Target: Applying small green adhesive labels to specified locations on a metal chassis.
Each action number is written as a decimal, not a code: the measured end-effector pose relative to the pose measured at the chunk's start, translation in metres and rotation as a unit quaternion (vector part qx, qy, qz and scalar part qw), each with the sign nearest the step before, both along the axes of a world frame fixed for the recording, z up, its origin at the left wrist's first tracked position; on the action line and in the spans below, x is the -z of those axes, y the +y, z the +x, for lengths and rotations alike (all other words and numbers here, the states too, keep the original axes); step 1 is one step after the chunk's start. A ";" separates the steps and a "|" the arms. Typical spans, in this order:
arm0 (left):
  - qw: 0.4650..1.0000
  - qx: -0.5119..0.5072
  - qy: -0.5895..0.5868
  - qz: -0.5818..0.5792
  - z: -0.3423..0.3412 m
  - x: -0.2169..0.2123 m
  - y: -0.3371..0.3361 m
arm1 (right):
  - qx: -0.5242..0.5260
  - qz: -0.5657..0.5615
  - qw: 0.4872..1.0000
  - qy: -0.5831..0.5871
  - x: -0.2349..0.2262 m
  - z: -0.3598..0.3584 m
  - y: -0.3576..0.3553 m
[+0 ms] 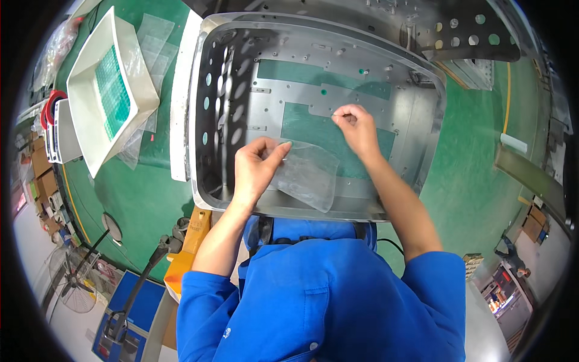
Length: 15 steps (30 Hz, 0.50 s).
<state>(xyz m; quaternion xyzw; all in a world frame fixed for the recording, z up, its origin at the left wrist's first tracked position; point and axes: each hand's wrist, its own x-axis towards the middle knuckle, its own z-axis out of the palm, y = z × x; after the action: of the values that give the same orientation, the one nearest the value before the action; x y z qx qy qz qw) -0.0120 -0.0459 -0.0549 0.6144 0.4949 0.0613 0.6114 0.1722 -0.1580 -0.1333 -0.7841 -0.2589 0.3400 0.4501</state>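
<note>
My left hand (pixel 258 166) pinches the upper edge of a clear plastic bag (pixel 309 178), which hangs down to the right of the thumb. My right hand (pixel 359 128) is raised to the right of the bag, thumb and fingertips pressed together; whatever they hold, if anything, is too small to make out. Both hands are over a large metal housing (pixel 205 154) shaped like an open box. Round holes line its left wall, and its floor has rectangular cutouts, small studs and slots.
At the left stands a white plastic bin (pixel 136 72) with green bubble sheet (pixel 113 93) inside. More clear bags (pixel 158 45) lie beside it. A yellow pallet-truck part (pixel 196 238) is near my left forearm. Another perforated metal housing (pixel 482 30) stands at the far right.
</note>
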 end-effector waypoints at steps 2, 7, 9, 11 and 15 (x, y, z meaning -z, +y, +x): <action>1.000 -0.015 0.002 -0.001 -0.003 -0.002 0.004 | -0.023 -0.043 0.998 -0.047 0.021 0.012 0.002; 0.997 -0.064 -0.022 -0.022 -0.016 0.000 0.011 | -0.069 -0.082 0.984 -0.143 0.028 0.014 0.008; 0.996 -0.077 -0.022 -0.038 -0.018 0.000 0.012 | -0.069 -0.091 0.982 -0.150 0.028 0.014 0.009; 0.995 -0.088 -0.025 -0.039 -0.018 -0.001 0.012 | -0.071 -0.097 0.980 -0.161 0.029 0.014 0.010; 0.995 -0.092 -0.014 -0.045 -0.018 0.000 0.014 | -0.065 -0.124 0.976 -0.165 0.026 0.013 0.012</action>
<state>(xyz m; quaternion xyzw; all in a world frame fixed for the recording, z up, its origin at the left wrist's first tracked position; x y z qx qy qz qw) -0.0298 -0.0316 -0.0550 0.5371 0.5428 0.1039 0.6373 0.1849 -0.1456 -0.1592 -0.8605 -0.3359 0.2644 0.2772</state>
